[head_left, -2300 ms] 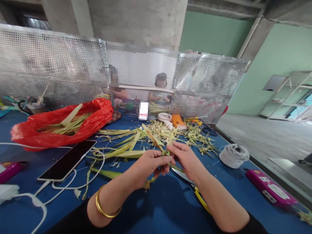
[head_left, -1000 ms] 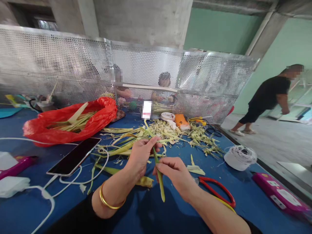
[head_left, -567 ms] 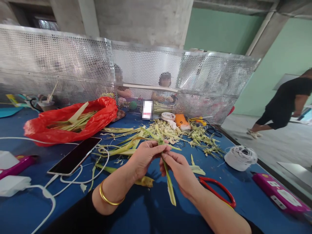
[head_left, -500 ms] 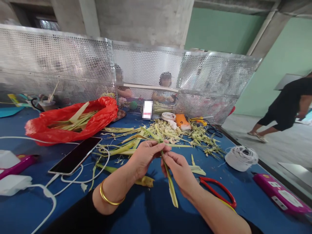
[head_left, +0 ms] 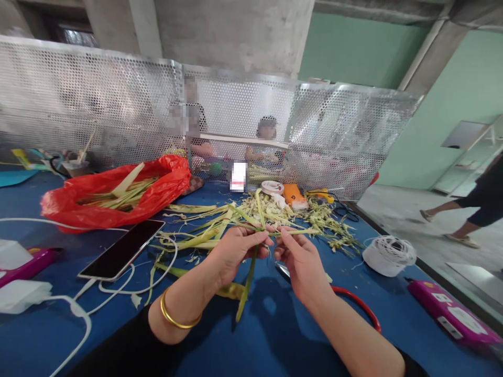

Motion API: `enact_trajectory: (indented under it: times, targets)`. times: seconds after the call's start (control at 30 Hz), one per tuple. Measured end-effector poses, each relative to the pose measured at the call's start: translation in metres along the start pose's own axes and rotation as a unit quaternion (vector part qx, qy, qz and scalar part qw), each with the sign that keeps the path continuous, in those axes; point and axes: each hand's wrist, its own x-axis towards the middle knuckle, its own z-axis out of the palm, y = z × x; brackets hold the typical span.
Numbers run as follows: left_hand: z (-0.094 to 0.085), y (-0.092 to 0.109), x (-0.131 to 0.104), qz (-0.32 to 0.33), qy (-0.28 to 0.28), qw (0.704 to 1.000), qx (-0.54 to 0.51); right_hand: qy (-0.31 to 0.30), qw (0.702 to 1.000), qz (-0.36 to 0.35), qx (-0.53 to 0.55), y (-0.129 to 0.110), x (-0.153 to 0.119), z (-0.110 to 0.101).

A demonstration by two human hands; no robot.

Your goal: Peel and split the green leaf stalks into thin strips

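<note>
My left hand (head_left: 239, 250), with a gold bangle on its wrist, pinches a crossing of green plant strips (head_left: 247, 285) over the middle of the blue table. One strip hangs down below the fingers, another points up and away. Close on the right, my right hand (head_left: 297, 256) is closed on a strip that runs out to the right between thumb and fingers. Behind the hands lie loose pale leaves (head_left: 204, 240) and a heap of shredded plant bits (head_left: 324, 222). Red-handled scissors (head_left: 359, 303) lie partly under my right forearm.
A red plastic bag (head_left: 168, 180) of strips and a phone (head_left: 121, 250) with white cables lie left. A roll of white cord (head_left: 389, 255) and a purple power strip (head_left: 451, 314) are right. Behind the table stands a perforated metal screen (head_left: 236, 115); a person (head_left: 483, 193) walks at far right.
My right hand has moved up and right, from the hanging strip to one reaching right. The hanging strip now slants left. The walking person has moved right, and another person stands behind the screen.
</note>
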Motion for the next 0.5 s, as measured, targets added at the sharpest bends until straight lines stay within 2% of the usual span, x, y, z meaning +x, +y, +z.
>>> enact_trajectory:
  times: [0.13, 0.33, 0.5]
  targets:
    - [0.0022, -0.004, -0.0015, -0.009, -0.032, 0.999, -0.002, -0.01, 0.999, -0.046, -0.006, -0.0011, 0.0001, -0.0016]
    - [0.0052, -0.0098, 0.0029, -0.013, 0.049, 0.997, 0.062, -0.014, 0.991, -0.107, -0.074, 0.0029, 0.0015, -0.0053]
    - [0.0074, -0.0069, 0.0029, -0.003, 0.052, 0.996, 0.072, 0.023, 0.988, -0.15, -0.037, -0.0014, 0.0019, -0.0062]
